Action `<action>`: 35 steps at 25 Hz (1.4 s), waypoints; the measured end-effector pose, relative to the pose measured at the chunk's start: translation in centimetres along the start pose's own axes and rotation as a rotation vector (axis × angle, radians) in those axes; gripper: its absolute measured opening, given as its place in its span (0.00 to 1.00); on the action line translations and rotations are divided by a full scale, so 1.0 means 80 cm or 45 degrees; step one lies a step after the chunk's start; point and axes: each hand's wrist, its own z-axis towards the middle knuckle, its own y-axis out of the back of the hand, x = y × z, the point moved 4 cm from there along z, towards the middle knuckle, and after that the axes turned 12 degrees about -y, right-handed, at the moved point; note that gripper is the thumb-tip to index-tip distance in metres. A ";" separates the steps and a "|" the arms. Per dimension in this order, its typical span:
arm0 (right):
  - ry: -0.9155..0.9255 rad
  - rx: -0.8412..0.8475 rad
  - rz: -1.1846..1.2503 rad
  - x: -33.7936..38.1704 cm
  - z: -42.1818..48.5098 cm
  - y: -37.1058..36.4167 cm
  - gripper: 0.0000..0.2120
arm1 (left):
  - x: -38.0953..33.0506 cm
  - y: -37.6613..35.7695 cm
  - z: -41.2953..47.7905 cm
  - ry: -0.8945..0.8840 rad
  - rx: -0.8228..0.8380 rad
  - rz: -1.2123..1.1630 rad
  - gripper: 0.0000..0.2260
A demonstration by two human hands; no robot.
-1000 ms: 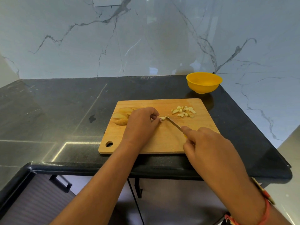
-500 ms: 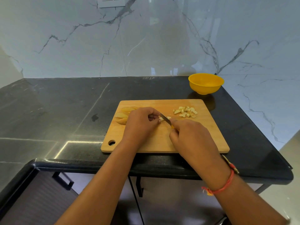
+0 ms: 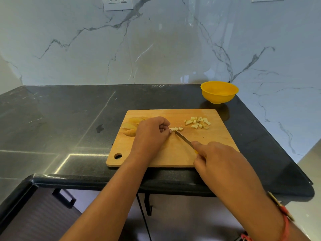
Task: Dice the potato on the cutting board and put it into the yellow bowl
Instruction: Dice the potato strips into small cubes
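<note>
Two hands are set apart: a potato strip (image 3: 176,129) is pinched on the cutting board (image 3: 173,153) by the left hand (image 3: 151,134), steadied for the knife (image 3: 184,139) gripped in the right hand (image 3: 220,160); dice (image 3: 198,122) are piled toward the far-right yellow bowl (image 3: 219,92).

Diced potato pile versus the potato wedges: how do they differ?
The diced pile is small pale cubes; the wedges are large yellowish pieces, not yet diced. The diced pile lies right of the left hand, uncovered; the wedges lie left of it, partly behind it. Both rest on the cutting board.
</note>
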 end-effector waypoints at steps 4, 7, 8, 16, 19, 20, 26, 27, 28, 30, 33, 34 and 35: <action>-0.002 -0.129 0.027 0.002 -0.004 0.012 0.21 | -0.006 0.005 -0.002 -0.030 0.022 0.055 0.10; -0.004 -0.165 0.091 0.011 0.013 0.003 0.21 | -0.004 0.013 -0.005 -0.032 0.012 0.096 0.10; 0.003 -0.168 0.102 0.016 0.018 -0.002 0.21 | -0.003 0.014 -0.007 -0.013 0.028 0.089 0.11; 0.038 -0.083 0.089 0.027 0.029 -0.020 0.21 | 0.000 0.010 -0.006 0.038 -0.027 0.032 0.05; 0.033 -0.018 0.048 0.019 0.024 -0.020 0.23 | 0.000 0.010 -0.006 0.057 -0.035 0.034 0.05; 0.034 -0.007 0.040 0.015 0.020 -0.018 0.23 | 0.000 0.010 -0.006 0.061 -0.033 0.038 0.06; 0.023 -0.019 0.006 0.000 -0.004 0.001 0.22 | -0.001 0.009 -0.008 0.041 -0.036 0.044 0.06; 0.011 -0.042 0.026 -0.002 -0.003 0.004 0.22 | -0.001 0.009 -0.008 0.042 -0.035 0.038 0.06; 0.001 -0.074 0.057 -0.002 -0.002 0.008 0.21 | 0.000 0.009 -0.008 0.042 -0.032 0.033 0.07; 0.000 -0.140 0.115 0.004 0.002 0.010 0.21 | 0.001 0.010 -0.010 0.044 -0.032 0.026 0.08; 0.039 -0.166 0.145 0.024 0.011 0.002 0.21 | 0.002 0.012 -0.013 0.048 -0.044 -0.001 0.08; 0.050 -0.165 0.141 0.029 0.015 -0.002 0.21 | 0.002 0.012 -0.013 0.047 -0.049 -0.007 0.08; 0.058 -0.159 0.136 0.033 0.018 -0.006 0.20 | 0.002 0.012 -0.014 0.049 -0.053 -0.014 0.08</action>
